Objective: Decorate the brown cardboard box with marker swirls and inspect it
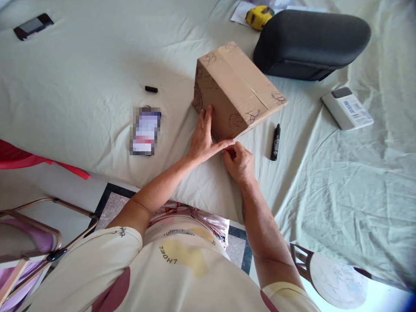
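A brown cardboard box point(245, 80) with dark scribbled marks sits on the cloth, one corner turned toward me. My left hand point(205, 141) grips its near left side, the fingers against the face and the thumb stretched along the bottom edge. Close by the lower near corner, my right hand point(239, 162) is closed with thumb and fingertips together, beside the left thumb. What lies in that pinch is hidden. To the right of the hand lies an uncapped black marker point(276, 142), and its likely cap point(151, 89) is left of the box.
A pale cloth point(97, 86) covers the table. Behind the box are a black padded case point(312, 43) and a yellow tape measure point(259, 17). A white device point(347, 109) lies right, a blurred phone point(145, 132) left, a dark phone point(33, 27) far left. Chairs stand below.
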The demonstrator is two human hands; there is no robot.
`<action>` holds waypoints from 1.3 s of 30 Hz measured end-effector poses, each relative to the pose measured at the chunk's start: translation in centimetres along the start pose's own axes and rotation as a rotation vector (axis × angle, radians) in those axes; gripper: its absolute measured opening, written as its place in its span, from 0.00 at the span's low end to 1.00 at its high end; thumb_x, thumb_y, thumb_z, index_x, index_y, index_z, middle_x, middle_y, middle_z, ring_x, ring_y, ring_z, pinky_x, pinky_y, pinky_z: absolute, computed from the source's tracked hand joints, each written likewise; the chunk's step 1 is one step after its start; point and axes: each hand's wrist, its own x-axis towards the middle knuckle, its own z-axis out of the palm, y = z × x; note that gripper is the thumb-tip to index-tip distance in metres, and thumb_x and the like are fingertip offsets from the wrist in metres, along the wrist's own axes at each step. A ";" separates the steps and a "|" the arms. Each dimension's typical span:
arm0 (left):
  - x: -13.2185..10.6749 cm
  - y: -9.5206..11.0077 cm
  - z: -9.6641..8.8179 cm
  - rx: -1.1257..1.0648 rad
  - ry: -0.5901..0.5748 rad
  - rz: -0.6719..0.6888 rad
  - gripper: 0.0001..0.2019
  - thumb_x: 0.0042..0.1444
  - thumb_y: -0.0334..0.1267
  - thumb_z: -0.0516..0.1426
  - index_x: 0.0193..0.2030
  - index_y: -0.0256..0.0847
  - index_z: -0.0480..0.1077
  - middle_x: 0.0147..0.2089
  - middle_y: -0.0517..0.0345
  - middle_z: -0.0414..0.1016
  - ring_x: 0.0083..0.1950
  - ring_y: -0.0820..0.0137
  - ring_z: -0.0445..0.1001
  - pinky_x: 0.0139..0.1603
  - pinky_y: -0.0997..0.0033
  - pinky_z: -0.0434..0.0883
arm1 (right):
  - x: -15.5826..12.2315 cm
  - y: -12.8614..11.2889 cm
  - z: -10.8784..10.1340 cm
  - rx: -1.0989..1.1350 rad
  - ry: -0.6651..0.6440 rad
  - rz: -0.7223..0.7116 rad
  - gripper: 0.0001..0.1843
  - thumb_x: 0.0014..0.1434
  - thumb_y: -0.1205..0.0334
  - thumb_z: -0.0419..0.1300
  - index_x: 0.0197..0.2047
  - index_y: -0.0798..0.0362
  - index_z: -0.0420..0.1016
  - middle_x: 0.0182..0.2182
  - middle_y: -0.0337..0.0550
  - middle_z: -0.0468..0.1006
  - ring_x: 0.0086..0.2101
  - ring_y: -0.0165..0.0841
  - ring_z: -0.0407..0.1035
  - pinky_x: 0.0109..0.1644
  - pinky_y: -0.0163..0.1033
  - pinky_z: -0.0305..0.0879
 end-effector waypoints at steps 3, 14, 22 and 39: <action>-0.2 0.9 -0.1 0.008 0.005 0.058 0.60 0.58 0.77 0.58 0.84 0.53 0.31 0.86 0.36 0.43 0.88 0.45 0.44 0.85 0.36 0.53 | -0.1 -0.3 0.4 -0.002 -0.006 -0.081 0.04 0.59 0.60 0.57 0.34 0.48 0.72 0.27 0.38 0.75 0.27 0.31 0.67 0.34 0.38 0.64; 2.1 2.7 -1.2 0.046 0.060 0.296 0.38 0.66 0.74 0.51 0.77 0.60 0.56 0.86 0.56 0.42 0.88 0.49 0.43 0.85 0.41 0.59 | 0.6 -0.7 -1.4 -0.146 0.322 -0.210 0.32 0.68 0.42 0.60 0.71 0.40 0.69 0.69 0.54 0.69 0.72 0.59 0.61 0.69 0.70 0.66; 1.3 3.6 -0.5 0.022 0.059 0.164 0.29 0.73 0.65 0.46 0.76 0.64 0.58 0.84 0.63 0.48 0.86 0.51 0.52 0.81 0.40 0.67 | 1.3 -1.6 -1.0 -0.249 0.188 -0.180 0.33 0.70 0.39 0.58 0.74 0.40 0.66 0.72 0.51 0.69 0.77 0.58 0.53 0.76 0.72 0.56; 0.3 2.3 -1.1 -0.019 0.073 0.300 0.28 0.77 0.51 0.42 0.80 0.56 0.45 0.82 0.49 0.53 0.79 0.56 0.63 0.71 0.51 0.75 | 1.6 5.9 -2.7 -0.132 0.342 -0.125 0.43 0.70 0.36 0.53 0.82 0.36 0.47 0.75 0.51 0.62 0.71 0.54 0.64 0.67 0.70 0.69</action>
